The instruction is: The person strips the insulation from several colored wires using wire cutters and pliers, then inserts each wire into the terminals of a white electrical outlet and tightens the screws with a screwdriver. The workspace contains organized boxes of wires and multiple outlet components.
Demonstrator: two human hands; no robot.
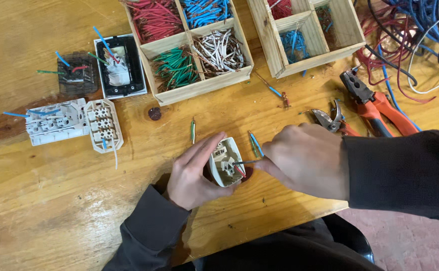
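Socket module in hands over wooden table

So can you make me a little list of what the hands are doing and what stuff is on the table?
left hand: holds a small beige socket part
right hand: pinches a thin wire at the part
tools: orange pliers
wire boxes: wooden tray of red, blue, green and white wire bits
other parts: white socket pieces at the far left

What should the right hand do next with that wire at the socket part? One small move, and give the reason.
Probably push the wire a little further into the white socket part. The right hand pinches it by its outer end, its tip sits at the part's terminals, and the left hand steadies the part on the table.
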